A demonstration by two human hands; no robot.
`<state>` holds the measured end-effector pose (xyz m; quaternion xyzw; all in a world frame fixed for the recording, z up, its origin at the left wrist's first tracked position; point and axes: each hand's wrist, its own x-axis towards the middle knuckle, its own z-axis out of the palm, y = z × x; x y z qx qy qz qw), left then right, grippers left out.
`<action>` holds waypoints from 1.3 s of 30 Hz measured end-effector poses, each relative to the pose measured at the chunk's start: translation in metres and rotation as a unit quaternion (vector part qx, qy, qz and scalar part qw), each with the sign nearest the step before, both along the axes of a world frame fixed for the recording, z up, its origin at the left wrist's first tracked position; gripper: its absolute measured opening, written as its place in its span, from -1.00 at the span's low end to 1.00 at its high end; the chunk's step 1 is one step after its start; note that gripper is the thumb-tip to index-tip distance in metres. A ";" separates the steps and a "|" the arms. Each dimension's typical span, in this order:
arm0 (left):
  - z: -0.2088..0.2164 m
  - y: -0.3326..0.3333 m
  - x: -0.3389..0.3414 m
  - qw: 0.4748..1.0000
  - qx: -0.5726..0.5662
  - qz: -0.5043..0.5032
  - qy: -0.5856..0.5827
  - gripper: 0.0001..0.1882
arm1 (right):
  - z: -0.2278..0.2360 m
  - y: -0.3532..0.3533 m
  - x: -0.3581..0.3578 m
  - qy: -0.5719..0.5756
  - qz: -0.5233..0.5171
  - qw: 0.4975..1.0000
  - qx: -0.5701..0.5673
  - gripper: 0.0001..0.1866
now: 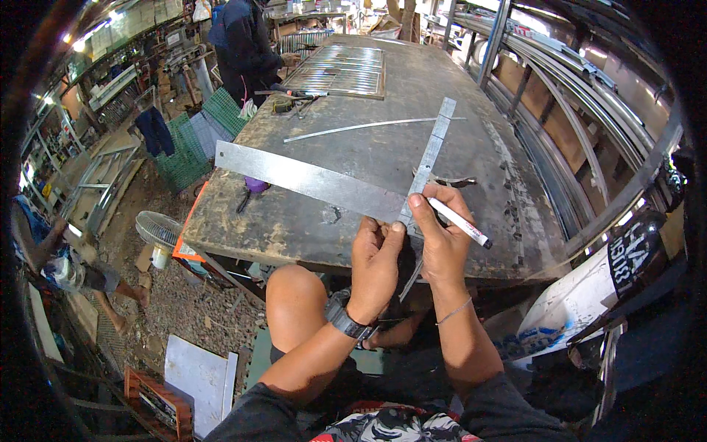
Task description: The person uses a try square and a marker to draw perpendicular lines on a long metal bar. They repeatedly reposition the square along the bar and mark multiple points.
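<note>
A wide flat metal blade (302, 177) with a small hole at its far left end lies across the table's near part. It meets a narrow metal bar (434, 140) at roughly a right angle; dark lines cross the bar. Where they join, my left hand (375, 261) is closed, its thumb and fingers pinching the corner. My right hand (442, 236) presses its thumb on the bar's near end and also keeps a white marker pen (460, 222) between its fingers, pointing to the lower right. A thin dark strip (412, 280) hangs below my hands.
On the worn table (339, 125) lie a thin metal strip (368, 127), dark-handled pliers (460, 182), a purple object (256, 184) and a barred metal frame (339, 70). A person (239, 48) stands at the far left side. A fan (158, 230) and a white cylinder (574, 302) flank the table.
</note>
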<state>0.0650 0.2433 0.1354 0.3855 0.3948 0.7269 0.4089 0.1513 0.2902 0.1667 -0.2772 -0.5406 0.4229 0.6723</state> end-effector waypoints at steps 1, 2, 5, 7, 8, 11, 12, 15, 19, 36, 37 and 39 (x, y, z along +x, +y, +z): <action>0.001 -0.001 0.000 1.000 0.000 -0.002 -0.012 -0.84 | 0.000 0.000 0.000 -0.010 -0.007 1.000 0.007 -0.84; 0.001 -0.001 0.001 1.000 0.014 -0.006 -0.021 -0.83 | -0.001 -0.001 0.001 -0.021 -0.013 1.000 0.015 -0.84; 0.002 0.001 0.001 0.999 0.002 0.026 -0.027 -0.83 | -0.002 -0.002 -0.001 -0.026 0.001 1.000 0.012 -0.85; 0.000 0.001 0.000 0.999 0.001 0.032 -0.037 -0.84 | -0.003 -0.002 -0.002 -0.004 0.025 1.000 -0.002 -0.86; -0.001 0.001 -0.001 0.998 -0.017 0.034 -0.040 -0.84 | -0.004 -0.002 -0.002 0.015 0.038 0.999 -0.012 -0.87; -0.003 0.001 -0.004 0.998 -0.041 0.041 -0.017 -0.84 | -0.004 -0.002 -0.003 0.019 0.044 0.999 -0.024 -0.87; -0.003 0.001 -0.005 0.999 -0.029 0.036 -0.029 -0.84 | -0.004 -0.002 -0.003 0.014 0.040 0.999 -0.023 -0.87; -0.004 0.001 -0.005 0.998 -0.011 0.033 -0.052 -0.84 | -0.003 -0.002 -0.005 0.054 0.056 0.996 -0.041 -0.82; -0.004 0.002 -0.007 0.998 -0.002 0.025 -0.061 -0.85 | -0.001 -0.004 -0.001 0.144 0.108 0.978 -0.103 -0.76; -0.007 0.000 -0.001 0.995 0.006 -0.014 -0.101 -0.77 | 0.021 0.006 0.040 0.126 0.204 0.944 -0.227 -0.82; -0.008 0.000 -0.003 0.995 0.006 -0.030 -0.095 -0.79 | 0.021 0.007 0.039 0.121 0.197 0.945 -0.231 -0.82; -0.011 -0.001 -0.004 0.996 0.003 -0.045 -0.081 -0.80 | 0.020 0.009 0.038 0.119 0.197 0.945 -0.231 -0.80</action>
